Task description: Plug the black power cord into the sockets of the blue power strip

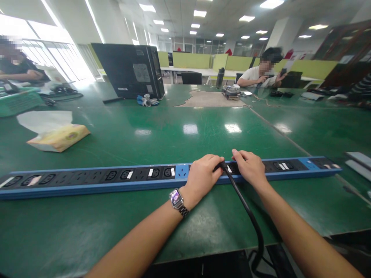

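Note:
A long blue power strip [87, 188] with rows of black sockets and a few blue sockets lies across the green table in front of me. My left hand [203, 173], a watch on its wrist, is closed around the black plug [220, 165] of a power cord, over the middle of the strip. From there the thick black cord [247, 210] runs down between my arms and past the table's front edge. Just right of the plug, my right hand [251, 166] rests across the strip with bent fingers, closed on it. Its lower fingers are partly hidden.
Left on the green table [162, 139] stands an opened tissue pack [60, 138], with a green basket [20, 102] behind. A black computer case [130, 71] and gloves [147, 100] are farther back. Two people sit at the far sides. Metal pieces [359, 164] lie at right.

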Action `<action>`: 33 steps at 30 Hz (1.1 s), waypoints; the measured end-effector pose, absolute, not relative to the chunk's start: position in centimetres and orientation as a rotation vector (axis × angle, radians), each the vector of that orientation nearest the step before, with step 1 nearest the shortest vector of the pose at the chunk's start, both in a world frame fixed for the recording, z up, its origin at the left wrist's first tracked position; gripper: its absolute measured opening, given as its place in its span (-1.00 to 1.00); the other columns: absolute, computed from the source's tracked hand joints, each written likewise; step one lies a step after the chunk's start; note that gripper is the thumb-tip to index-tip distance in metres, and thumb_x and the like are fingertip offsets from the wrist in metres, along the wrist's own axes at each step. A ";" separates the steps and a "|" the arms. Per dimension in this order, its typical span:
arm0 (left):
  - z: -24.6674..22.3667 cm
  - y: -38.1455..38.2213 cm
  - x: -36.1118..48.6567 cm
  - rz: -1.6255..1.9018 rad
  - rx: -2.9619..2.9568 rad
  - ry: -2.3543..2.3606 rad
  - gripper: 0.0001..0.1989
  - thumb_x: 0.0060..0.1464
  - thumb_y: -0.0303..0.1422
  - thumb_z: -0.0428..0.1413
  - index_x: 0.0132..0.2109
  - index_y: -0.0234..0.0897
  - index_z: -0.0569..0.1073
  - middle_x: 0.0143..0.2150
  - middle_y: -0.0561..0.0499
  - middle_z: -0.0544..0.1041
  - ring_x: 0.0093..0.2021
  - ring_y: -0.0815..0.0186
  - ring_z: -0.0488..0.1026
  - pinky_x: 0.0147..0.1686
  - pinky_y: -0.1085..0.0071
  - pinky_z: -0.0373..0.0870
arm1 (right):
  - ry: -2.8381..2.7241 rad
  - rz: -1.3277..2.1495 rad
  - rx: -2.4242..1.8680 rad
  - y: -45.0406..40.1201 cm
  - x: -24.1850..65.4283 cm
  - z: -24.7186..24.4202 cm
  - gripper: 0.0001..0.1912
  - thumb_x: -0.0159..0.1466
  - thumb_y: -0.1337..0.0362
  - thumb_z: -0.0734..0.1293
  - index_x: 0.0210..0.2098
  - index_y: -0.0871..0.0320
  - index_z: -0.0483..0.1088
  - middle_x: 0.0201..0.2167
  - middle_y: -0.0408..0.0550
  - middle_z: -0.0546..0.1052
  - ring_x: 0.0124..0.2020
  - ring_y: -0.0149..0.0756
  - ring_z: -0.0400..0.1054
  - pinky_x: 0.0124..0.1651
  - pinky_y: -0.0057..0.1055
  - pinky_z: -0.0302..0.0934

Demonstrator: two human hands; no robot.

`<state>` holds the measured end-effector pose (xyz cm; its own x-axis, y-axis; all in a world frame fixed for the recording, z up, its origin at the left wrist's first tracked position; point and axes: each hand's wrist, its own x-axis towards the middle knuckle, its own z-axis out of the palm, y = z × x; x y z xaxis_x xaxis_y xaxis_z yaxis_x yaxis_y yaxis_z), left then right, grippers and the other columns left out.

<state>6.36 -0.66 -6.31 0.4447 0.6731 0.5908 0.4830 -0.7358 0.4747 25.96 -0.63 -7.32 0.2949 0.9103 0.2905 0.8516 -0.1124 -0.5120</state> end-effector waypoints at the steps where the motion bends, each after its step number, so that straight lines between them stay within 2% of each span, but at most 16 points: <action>1: -6.4 -0.6 6.4 1.181 2.449 1.007 -0.79 0.08 -0.48 0.17 -0.11 -0.25 0.49 -0.17 -0.02 0.59 -0.16 0.26 0.53 -0.12 0.32 0.48 | -1.563 0.127 -1.979 -0.6 25.9 -7.3 -0.43 0.29 -0.15 0.07 -0.43 0.06 0.52 -0.40 -0.03 0.54 -0.26 -0.25 0.37 -0.29 -0.41 0.06; 8: -6.6 -0.7 6.8 1.215 2.389 1.031 -0.81 0.07 -0.40 0.21 -0.13 -0.27 0.51 -0.25 -0.02 0.58 -0.24 0.28 0.52 -0.22 0.35 0.47 | -1.582 0.087 -1.988 -0.6 25.8 -7.3 -0.42 0.30 -0.15 0.06 -0.43 0.07 0.52 -0.40 -0.02 0.53 -0.29 -0.25 0.35 -0.31 -0.40 0.04; 15: -6.4 0.0 6.6 1.110 2.459 1.046 -0.83 0.09 -0.43 0.19 -0.13 -0.26 0.52 -0.21 -0.03 0.60 -0.21 0.26 0.53 -0.17 0.31 0.48 | -1.584 0.070 -1.983 -0.7 25.9 -7.4 -0.42 0.30 -0.16 0.06 -0.41 0.07 0.53 -0.41 -0.02 0.52 -0.30 -0.26 0.34 -0.31 -0.41 0.04; 20: -6.4 0.2 6.1 1.091 2.524 0.838 -0.75 0.13 -0.47 0.14 -0.02 -0.28 0.48 -0.09 -0.06 0.58 -0.09 0.25 0.52 -0.06 0.30 0.47 | -1.588 0.073 -2.007 -0.8 25.6 -7.1 -0.42 0.29 -0.16 0.06 -0.43 0.06 0.53 -0.41 -0.02 0.52 -0.30 -0.25 0.34 -0.31 -0.40 0.03; 25: -6.7 -0.3 5.7 1.080 2.648 0.786 -0.76 0.21 -0.47 0.01 -0.01 -0.29 0.45 -0.03 -0.11 0.52 -0.06 0.27 0.49 -0.08 0.32 0.48 | -1.580 0.073 -2.006 -0.7 25.8 -7.3 -0.46 0.28 -0.15 0.10 -0.43 0.05 0.52 -0.40 -0.03 0.52 -0.27 -0.24 0.35 -0.28 -0.39 0.06; 31: -6.9 -0.7 5.6 1.021 2.769 0.888 -0.76 0.22 -0.42 0.03 0.01 -0.22 0.45 -0.01 -0.06 0.52 -0.08 0.24 0.47 -0.14 0.31 0.45 | -1.511 0.239 -1.724 -1.1 25.4 -6.8 -0.52 0.23 -0.13 0.19 -0.46 0.13 0.45 -0.47 -0.08 0.50 -0.40 -0.30 0.33 -0.30 -0.41 0.13; 33: -6.9 -0.8 5.6 0.999 2.775 0.918 -0.78 0.22 -0.39 0.04 -0.01 -0.21 0.46 -0.01 -0.04 0.53 -0.09 0.22 0.46 -0.16 0.29 0.43 | -1.590 0.356 -1.660 -1.6 24.5 -6.0 -0.51 0.23 -0.16 0.18 -0.42 0.13 0.45 -0.50 -0.09 0.50 -0.44 -0.32 0.33 -0.34 -0.41 0.14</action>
